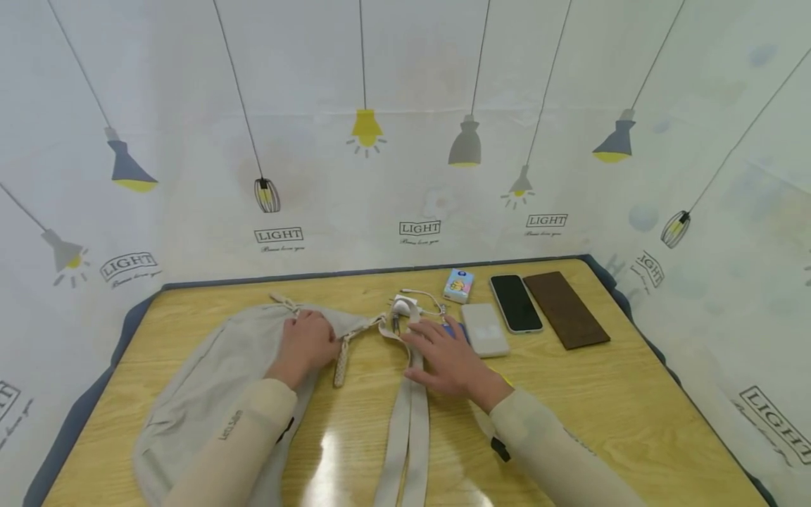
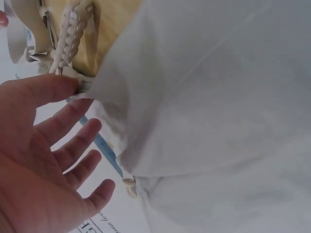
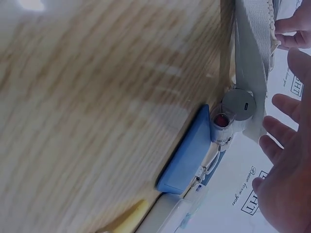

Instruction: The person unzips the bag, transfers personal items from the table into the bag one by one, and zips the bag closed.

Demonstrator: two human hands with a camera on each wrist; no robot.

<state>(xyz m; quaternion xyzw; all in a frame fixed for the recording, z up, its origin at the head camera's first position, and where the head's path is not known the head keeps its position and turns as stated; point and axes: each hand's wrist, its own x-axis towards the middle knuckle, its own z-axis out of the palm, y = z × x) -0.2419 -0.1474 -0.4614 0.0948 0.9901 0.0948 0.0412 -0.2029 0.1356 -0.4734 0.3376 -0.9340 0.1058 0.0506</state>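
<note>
While the pale grey sling bag [image 1: 209, 366] was pinched by the left hand [image 1: 307, 341], its webbing strap [image 1: 418, 436] was overhung by the right hand [image 1: 446, 359]

The sling bag was laid on the left side of the wooden table [image 1: 589, 408]. At its upper corner, the edge was clamped between the left thumb and index finger, the other fingers being held apart. Beside that grip a braided zipper pull [image 1: 341, 365] was hung. The strap was looped between the hands and was run toward the near edge as two bands. The right fingers were spread apart with nothing clamped in them; whether the strap was touched could not be told.

Near the right hand, a round-faced charger [image 3: 238, 104], a small clear container [image 3: 222, 121] and a flat blue object [image 3: 187, 155] were grouped. Beyond them a thin white cable [image 1: 423, 291] and a cartoon-printed packet [image 1: 459, 285] were placed. Farther right, a white rectangular block [image 1: 484, 329], a dark-screened smartphone [image 1: 516, 303] and a flat brown wallet [image 1: 566, 310] were set out in a row. Beneath the right wrist, a yellow object [image 3: 127, 221] was partly hidden.
</note>
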